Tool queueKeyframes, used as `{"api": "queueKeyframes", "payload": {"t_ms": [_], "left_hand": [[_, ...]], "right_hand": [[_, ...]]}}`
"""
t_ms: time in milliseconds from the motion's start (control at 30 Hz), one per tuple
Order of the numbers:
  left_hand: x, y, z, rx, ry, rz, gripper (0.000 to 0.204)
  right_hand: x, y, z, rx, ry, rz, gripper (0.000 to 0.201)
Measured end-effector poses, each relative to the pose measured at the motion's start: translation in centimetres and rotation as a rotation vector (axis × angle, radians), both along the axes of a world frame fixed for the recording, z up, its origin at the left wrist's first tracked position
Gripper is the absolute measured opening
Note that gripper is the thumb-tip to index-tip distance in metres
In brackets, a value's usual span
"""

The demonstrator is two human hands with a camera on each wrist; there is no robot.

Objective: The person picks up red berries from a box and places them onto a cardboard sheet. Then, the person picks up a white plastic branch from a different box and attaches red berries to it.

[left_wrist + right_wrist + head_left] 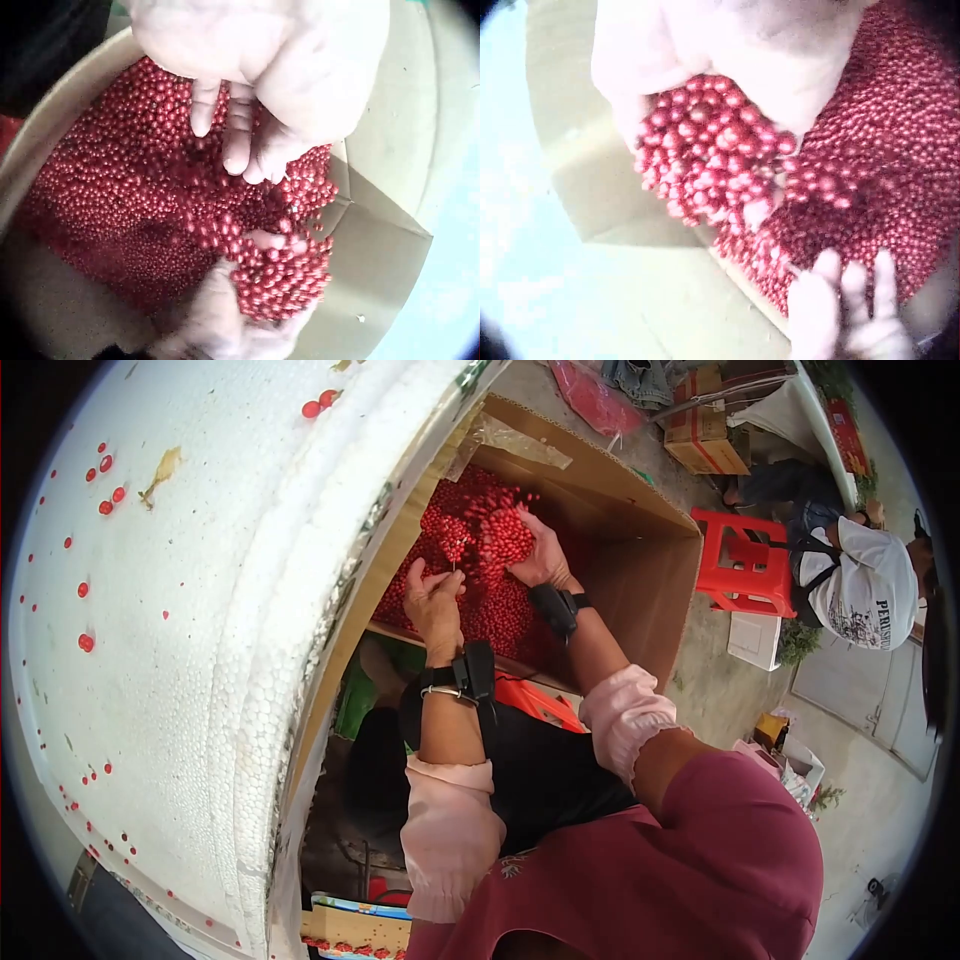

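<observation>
A large cardboard box [640, 490] holds a deep heap of small round red berries [495, 618]. Over the heap, my left hand [433, 605] pinches the thin stem of a berry cluster [453, 540] between thumb and fingertip. Its other fingers spread above the berries in the left wrist view. Beside it, my right hand [545, 555] cups a thick handful of berries [705, 150], the fingers curled around them. Some berries look blurred and loose around this handful in the head view. Part of the right palm is hidden behind the berries.
A white foam surface [200, 620] with scattered berries lies left of the box. A red plastic stool [745, 560] stands to the right, near another person in a white shirt [870, 585]. A cardboard carton [705, 430] sits behind.
</observation>
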State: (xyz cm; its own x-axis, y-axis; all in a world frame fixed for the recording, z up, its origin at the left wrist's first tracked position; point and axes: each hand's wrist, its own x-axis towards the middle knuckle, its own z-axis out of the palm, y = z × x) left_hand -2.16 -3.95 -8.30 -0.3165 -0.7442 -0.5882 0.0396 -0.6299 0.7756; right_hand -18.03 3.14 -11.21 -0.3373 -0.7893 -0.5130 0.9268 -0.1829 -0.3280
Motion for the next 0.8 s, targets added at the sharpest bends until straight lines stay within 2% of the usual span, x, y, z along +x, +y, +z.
{"api": "queueKeyframes", "payload": {"t_ms": [100,133,233,333,400,500,567,633,667,733,767,800], "left_hand": [[-0.1,0.1,-0.9,-0.040,-0.028,-0.029,0.057],[-0.2,0.1,-1.4,-0.085,-0.063,-0.058,0.057],[-0.1,0.2,-1.1,-0.112,-0.068,-0.095,0.057],[0.1,0.1,-0.6,-0.071,-0.010,-0.103,0.057],[0.0,0.1,-0.8,-0.062,0.013,-0.043,0.057],[0.2,0.3,-0.3,-0.047,0.033,0.010,0.058],[0.3,0.2,0.1,-0.027,0.053,0.057,0.060],[0.3,0.0,-0.3,-0.055,0.044,0.069,0.060],[0.3,0.0,-0.6,-0.081,0.032,0.078,0.061],[0.5,0.2,-0.8,-0.105,0.015,0.085,0.061],[0.4,0.1,-0.7,-0.117,-0.002,0.076,0.060],[0.4,0.1,-0.6,-0.129,-0.019,0.068,0.060]], "right_hand": [[0.0,-0.6,3.8,0.269,1.982,0.209,0.030],[0.4,-1.1,4.9,0.271,1.983,0.205,0.030],[2.4,-3.2,7.2,0.069,0.778,0.128,0.026],[3.1,-3.5,8.4,0.075,0.870,0.154,0.026],[3.0,-3.5,8.3,0.080,0.916,0.168,0.026],[1.4,-1.6,5.6,0.402,0.688,-0.085,0.028],[-1.1,2.7,-5.0,0.828,0.977,-0.019,0.035],[-0.7,6.1,-8.0,1.389,1.199,0.302,0.049],[-0.2,7.5,-9.5,1.390,1.199,0.309,0.049],[0.8,10.2,-13.6,1.492,1.076,0.486,0.054],[1.1,10.8,-16.2,1.492,1.074,0.486,0.054],[1.3,11.1,-18.7,1.134,0.687,0.342,0.055]]}}
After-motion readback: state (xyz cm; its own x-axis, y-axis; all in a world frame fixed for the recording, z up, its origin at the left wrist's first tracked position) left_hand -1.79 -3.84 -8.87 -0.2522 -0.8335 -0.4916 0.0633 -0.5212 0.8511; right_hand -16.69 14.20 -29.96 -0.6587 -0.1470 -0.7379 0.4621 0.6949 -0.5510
